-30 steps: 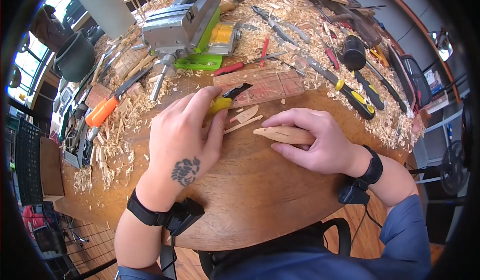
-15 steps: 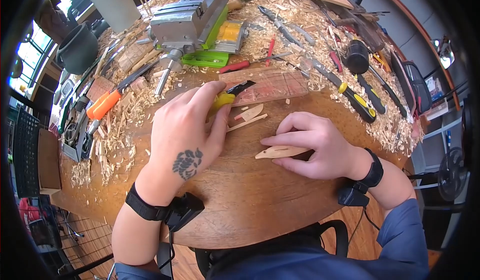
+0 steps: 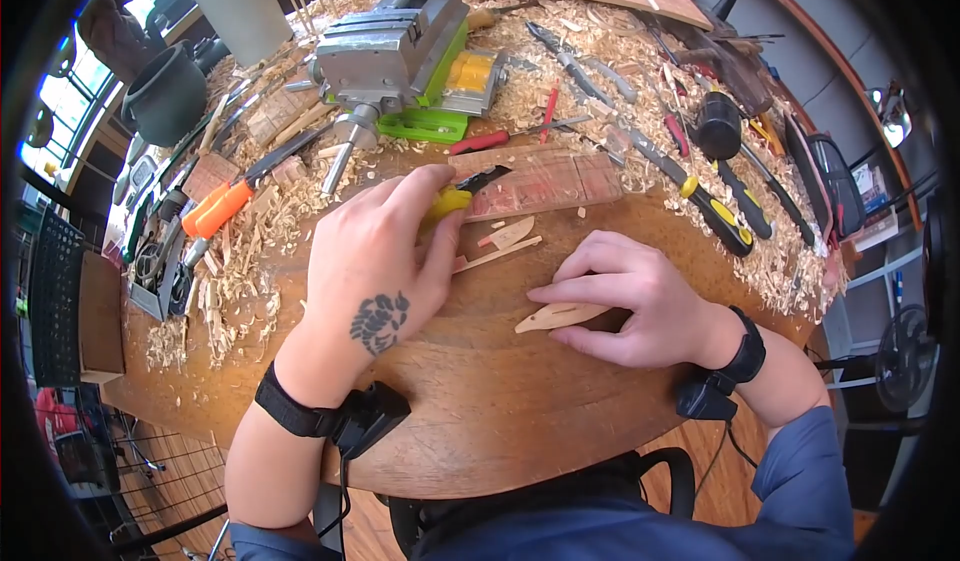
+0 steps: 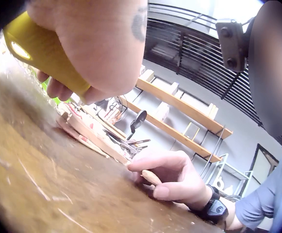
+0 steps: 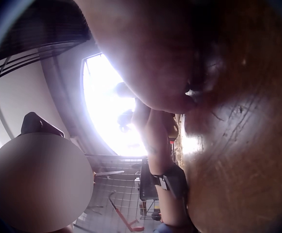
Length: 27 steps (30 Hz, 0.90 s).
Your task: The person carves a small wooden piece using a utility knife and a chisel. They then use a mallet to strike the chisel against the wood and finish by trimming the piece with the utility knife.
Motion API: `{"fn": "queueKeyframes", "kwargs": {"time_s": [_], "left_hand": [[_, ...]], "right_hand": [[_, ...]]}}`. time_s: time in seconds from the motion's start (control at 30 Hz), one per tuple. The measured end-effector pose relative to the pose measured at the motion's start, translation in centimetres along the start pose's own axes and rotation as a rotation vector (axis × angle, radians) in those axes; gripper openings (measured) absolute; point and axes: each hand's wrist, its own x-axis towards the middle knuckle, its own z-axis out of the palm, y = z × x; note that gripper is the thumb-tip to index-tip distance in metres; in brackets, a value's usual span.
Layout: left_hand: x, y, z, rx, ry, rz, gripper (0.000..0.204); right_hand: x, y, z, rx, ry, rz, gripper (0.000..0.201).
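My left hand grips a yellow-handled utility knife, its dark blade pointing away to the right over a flat wooden board. The yellow handle fills the upper left of the left wrist view. Between thumb and fingers, my right hand pinches a small carved wooden piece low over the table. Its tapered tip points left, with a dark dot near that end; the rest is hidden in the hand. Just beyond lie a thin leaf-shaped wood piece and a narrow wooden strip.
A metal vise on a green base stands at the back. Wood shavings surround several tools, among them a black mallet, a yellow-and-black handled tool and an orange-handled tool. The wooden table curves along its front edge.
My right hand has come a little nearer to my body, and the carved piece has tilted so its tip points slightly down-left. The left hand keeps its hold on the knife.
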Motion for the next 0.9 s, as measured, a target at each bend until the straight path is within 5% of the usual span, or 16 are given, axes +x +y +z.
{"fn": "queueKeyframes", "kwargs": {"time_s": [0.4,0.9], "left_hand": [[0.8,-2.2,-2.0,0.153,-0.051,-0.17,0.024],[0.2,-0.6,-1.0,0.058,-0.077,-0.029,0.022]], "right_hand": [[0.1,0.2,0.0,0.057,0.021,-0.013,0.026],[-0.1,0.1,0.1,0.086,-0.015,0.014,0.026]]}}
